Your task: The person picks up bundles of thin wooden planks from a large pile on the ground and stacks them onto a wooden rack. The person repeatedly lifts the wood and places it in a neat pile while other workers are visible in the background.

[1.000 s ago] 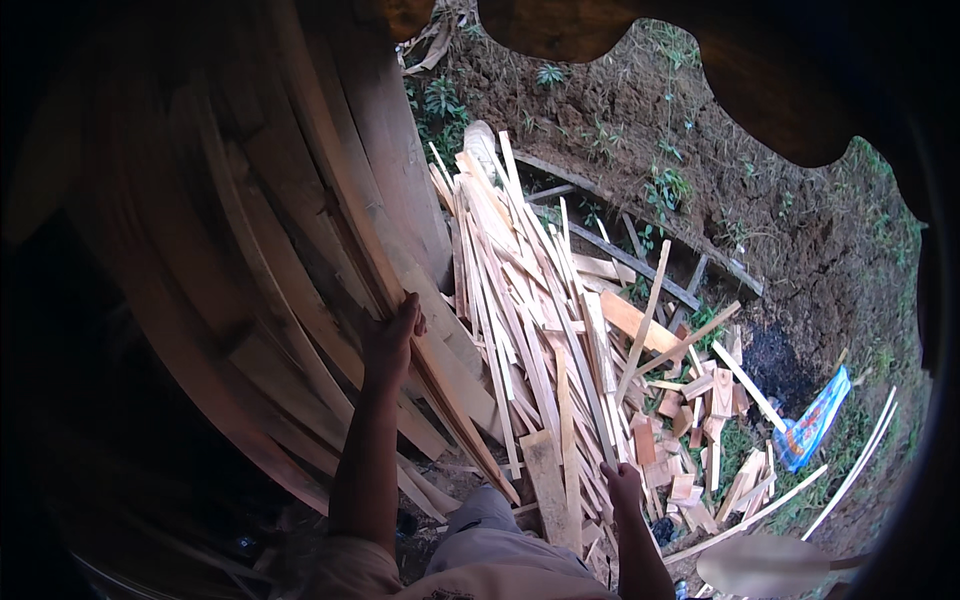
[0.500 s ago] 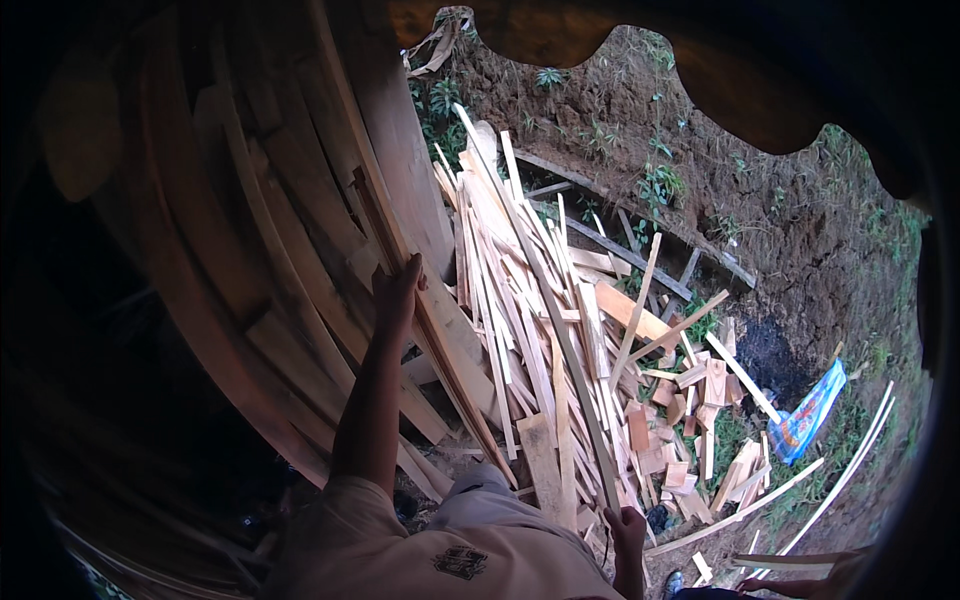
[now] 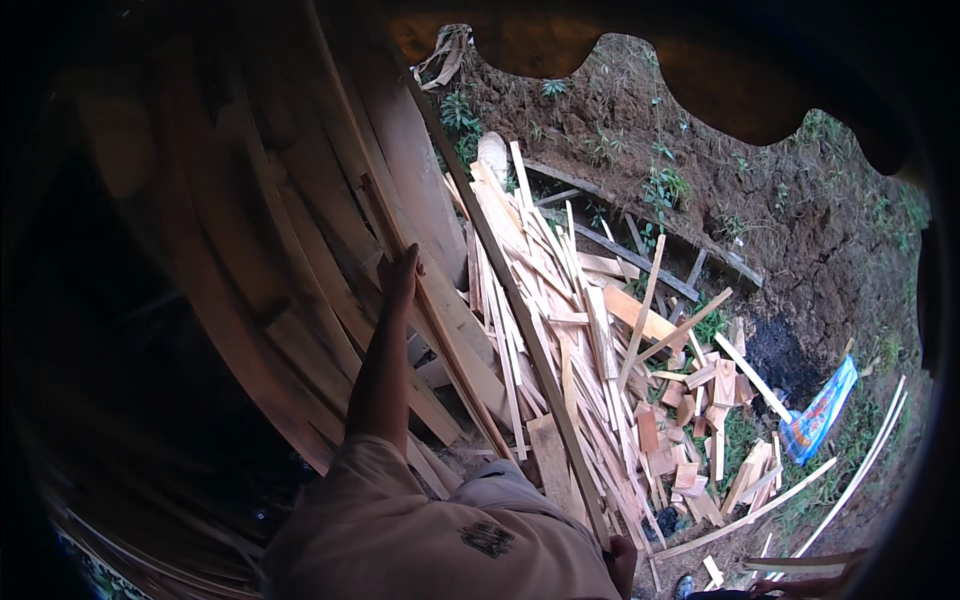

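Left hand (image 3: 400,275) fingers wrapped on a leaning plank (image 3: 385,235) in the stacked boards at left. Right hand (image 3: 622,560) clamped on a long thin slat's (image 3: 520,310) near end, slat running far-left over scrap wood pile (image 3: 620,390). Best steady both ends, lift slowly.

The one view sits on my head, left of its pair, looking steeply down past my chest and knees — upright, unmirrored, its left my left. The fisheye bends the stacked planks (image 3: 300,250) close on my left; the scrap-wood heap (image 3: 600,380) lies farther off, the dirt bank (image 3: 780,200) beyond.
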The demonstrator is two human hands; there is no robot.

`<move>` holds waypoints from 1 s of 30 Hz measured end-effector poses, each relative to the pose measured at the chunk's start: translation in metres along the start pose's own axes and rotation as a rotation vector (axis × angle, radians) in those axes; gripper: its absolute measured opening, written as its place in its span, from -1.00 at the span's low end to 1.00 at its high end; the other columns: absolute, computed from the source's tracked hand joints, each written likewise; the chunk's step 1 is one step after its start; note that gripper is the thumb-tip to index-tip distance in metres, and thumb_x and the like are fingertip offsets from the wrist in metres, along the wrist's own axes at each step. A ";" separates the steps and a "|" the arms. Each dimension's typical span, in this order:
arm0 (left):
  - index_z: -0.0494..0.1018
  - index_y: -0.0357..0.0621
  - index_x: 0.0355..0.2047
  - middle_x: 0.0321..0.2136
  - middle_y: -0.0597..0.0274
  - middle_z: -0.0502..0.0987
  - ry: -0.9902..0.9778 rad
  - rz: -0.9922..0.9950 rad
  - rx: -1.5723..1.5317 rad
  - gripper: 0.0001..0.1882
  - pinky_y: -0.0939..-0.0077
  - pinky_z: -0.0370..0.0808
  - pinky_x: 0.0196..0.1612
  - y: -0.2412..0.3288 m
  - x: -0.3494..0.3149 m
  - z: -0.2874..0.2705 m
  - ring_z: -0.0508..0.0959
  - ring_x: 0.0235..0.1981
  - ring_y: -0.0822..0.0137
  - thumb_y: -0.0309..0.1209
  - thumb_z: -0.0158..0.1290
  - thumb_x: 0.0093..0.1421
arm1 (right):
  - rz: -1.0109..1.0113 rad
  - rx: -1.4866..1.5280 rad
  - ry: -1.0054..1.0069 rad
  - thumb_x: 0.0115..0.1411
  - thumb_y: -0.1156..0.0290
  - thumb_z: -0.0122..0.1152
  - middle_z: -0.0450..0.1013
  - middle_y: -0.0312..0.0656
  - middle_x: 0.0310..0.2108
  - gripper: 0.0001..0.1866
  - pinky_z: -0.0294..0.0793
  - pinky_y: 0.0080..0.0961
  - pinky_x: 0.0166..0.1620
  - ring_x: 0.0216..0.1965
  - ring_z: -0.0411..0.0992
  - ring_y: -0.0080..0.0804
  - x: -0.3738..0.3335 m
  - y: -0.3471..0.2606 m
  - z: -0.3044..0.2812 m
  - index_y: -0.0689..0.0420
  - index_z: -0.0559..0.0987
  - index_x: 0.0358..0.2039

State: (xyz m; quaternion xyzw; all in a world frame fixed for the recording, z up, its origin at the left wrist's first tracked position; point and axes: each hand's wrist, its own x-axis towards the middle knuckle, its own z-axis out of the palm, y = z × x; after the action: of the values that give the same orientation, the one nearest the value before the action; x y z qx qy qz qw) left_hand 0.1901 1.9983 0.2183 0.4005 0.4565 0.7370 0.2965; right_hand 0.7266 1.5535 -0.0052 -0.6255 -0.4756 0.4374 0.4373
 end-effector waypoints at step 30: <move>0.17 -0.21 0.22 0.12 0.02 0.38 -0.398 0.240 0.438 -0.45 0.28 0.21 0.27 0.102 -0.176 0.013 0.36 0.16 0.13 -0.32 -0.01 0.27 | -0.122 0.144 -0.452 -0.08 0.12 0.45 0.22 -0.27 -0.67 -0.55 0.16 -0.44 -0.48 -0.55 0.18 -0.57 0.104 -0.083 0.116 0.24 0.46 -0.53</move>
State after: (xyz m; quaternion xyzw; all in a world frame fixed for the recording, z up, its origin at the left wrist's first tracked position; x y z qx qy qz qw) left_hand 0.2827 1.8207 0.2584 0.6421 0.4869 0.5582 0.1977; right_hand 0.6148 1.6839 0.0339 -0.4489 -0.5659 0.5719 0.3888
